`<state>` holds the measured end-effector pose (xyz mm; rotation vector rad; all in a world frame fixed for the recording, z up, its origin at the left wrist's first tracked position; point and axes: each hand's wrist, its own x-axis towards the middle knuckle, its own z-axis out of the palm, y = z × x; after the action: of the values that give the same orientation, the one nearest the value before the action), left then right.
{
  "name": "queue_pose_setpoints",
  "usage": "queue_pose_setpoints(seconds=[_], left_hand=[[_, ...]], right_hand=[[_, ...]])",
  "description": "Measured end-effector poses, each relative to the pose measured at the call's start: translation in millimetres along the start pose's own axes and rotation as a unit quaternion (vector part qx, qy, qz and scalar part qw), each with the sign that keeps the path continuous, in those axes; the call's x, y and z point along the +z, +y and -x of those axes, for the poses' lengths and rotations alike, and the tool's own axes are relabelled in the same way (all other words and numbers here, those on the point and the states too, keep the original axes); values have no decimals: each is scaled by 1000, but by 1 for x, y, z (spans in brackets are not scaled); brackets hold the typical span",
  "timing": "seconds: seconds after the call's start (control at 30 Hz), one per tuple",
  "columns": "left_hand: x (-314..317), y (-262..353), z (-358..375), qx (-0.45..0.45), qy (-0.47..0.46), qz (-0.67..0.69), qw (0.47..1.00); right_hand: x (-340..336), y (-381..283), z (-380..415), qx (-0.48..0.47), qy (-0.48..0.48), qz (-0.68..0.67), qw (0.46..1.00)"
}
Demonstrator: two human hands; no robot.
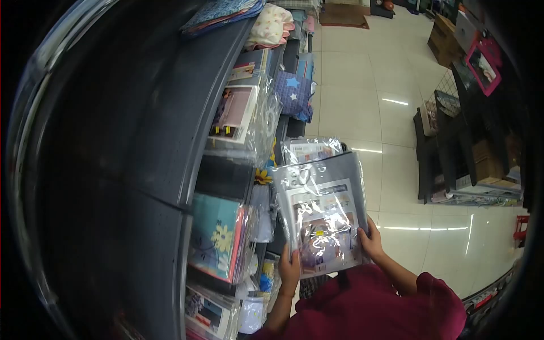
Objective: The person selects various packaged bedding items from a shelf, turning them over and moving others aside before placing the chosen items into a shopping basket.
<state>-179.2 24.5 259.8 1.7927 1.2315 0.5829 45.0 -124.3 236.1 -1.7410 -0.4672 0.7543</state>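
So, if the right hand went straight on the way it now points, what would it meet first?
The right hand would probably meet the packet at once, since it grips that packet's right edge and points inward across it. Depth beyond it is unclear.

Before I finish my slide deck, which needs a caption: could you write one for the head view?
Left hand and right hand hold a clear-wrapped package beside dark shelves of packaged goods.

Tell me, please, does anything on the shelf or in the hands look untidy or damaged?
No spill or clear damage shows. The loose plastic wrap around the pinkish card on the shelf looks untidy: it is wrinkled and sticks out past the card. Glare hides parts of the held packet.
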Motion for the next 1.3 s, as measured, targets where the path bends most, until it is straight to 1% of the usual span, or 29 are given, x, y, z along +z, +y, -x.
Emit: queue_pose_setpoints(seconds=[0.03, 0.07, 0.1, 0.17, 0.2, 0.23, 0.27, 0.3, 0.37, 0.4, 0.47, 0.53, 0.6, 0.63, 0.67, 0.77, 0.8, 0.83, 0.87, 0.9, 0.93, 0.97, 1.0, 1.03, 1.07, 1.1, 1.17, 1.2, 1.3], left_hand=[[19, -15, -23, 47, -6, -29, 998], [28, -18, -46, 50, -32, -47, 997], [35, -15, -73, 41, -52, -60, 996], [50, -12, -123, 16, -92, -85, 992], [59, -11, -147, -26, -98, -117, 988], [67, -16, -166, -67, -102, -151, 981], [89, -66, -177, 42, -2, -227, 973], [92, -67, -178, 55, -6, -273, 960], [92, -58, -176, 79, -16, -362, 929], [88, -54, -168, 69, -54, -308, 947], [79, -44, -141, 49, -120, -195, 972], [72, -41, -102, 19, -174, -181, 968], [67, -50, -62, -50, -195, -116, 973], [62, -51, -47, -67, -215, -121, 967], [55, -35, -36, -99, -213, -164, 958], [47, -24, -4, -129, -178, -96, 971], [48, -22, 1, -144, -177, -109, 968], [49, -18, 4, -162, -168, -67, 970], [51, -14, 8, -179, -159, -22, 971], [54, -12, 12, -195, -148, 24, 969], [63, -15, 16, -179, -140, 124, 966], [69, -10, 19, -169, -149, 145, 963], [73, -1, 21, -158, -156, 167, 961], [72, 10, 20, -145, -160, 189, 958], [58, 33, 18, -202, -169, 206, 942], [66, 28, 24, -179, -101, 256, 945], [86, 13, 33, -125, 35, 344, 930], [56, 35, 36, -191, -39, 256, 947], [68, 33, 45, -194, -26, 286, 938]], right_hand=[[-2, 11, -15, 18, 11, 6, 1000], [-1, 21, -33, 34, 23, 12, 999], [4, 32, -57, 19, 37, 24, 999], [16, 52, -100, -6, 63, 49, 997], [23, 48, -123, 100, 30, 25, 994], [32, 70, -148, 86, 17, 89, 992], [44, 100, -170, 67, 22, 167, 983], [52, 123, -187, 45, 26, 245, 968], [64, 130, -209, 96, -16, 343, 934], [72, 129, -214, 120, -39, 389, 913], [74, 123, -218, 112, -39, 418, 901], [69, 120, -217, 81, -19, 441, 894], [67, 112, -217, 92, -14, 450, 888], [66, 111, -214, 73, -7, 437, 897], [67, 111, -208, 13, 29, 406, 913], [75, 100, -185, -180, 36, 273, 944], [84, 108, -173, -164, 2, 221, 961], [97, 110, -166, -147, -33, 169, 974], [110, 81, -150, -100, -104, 94, 985], [131, 75, -138, -50, -158, -58, 984], [148, 54, -118, 21, -219, -181, 959], [162, 24, -101, 73, -280, -223, 931], [178, 16, -89, 100, -340, -298, 886], [195, -4, -74, 133, -357, -264, 886], [209, -22, -63, 131, -402, -285, 860], [220, -35, -56, 131, -447, -305, 831], [236, -46, -53, 212, -445, -337, 802], [245, -48, -52, 253, -438, -353, 787], [262, -45, -60, 288, -390, -358, 798]])
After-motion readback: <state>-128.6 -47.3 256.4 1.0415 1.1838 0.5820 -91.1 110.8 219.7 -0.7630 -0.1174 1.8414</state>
